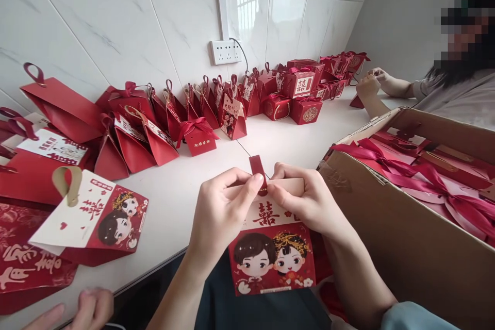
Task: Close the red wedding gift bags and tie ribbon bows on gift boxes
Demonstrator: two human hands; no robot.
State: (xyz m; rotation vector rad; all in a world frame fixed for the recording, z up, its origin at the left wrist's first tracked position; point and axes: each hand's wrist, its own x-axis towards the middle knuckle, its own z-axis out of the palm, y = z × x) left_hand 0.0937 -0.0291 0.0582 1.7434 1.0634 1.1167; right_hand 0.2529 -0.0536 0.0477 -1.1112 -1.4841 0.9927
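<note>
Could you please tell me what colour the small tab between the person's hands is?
The tab is dark red; it shows best in the head view.

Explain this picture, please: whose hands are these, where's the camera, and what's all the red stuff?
No machine here: a head-worn camera looks forward and down at a person's own bare left hand and right hand. Both hold the top of a printed box, red and white, with two cartoon figures. Many small, mostly red boxes stand or lie on the white table. On the right, an open cardboard box holds more red packaging. The far hands belong to someone else.
</note>
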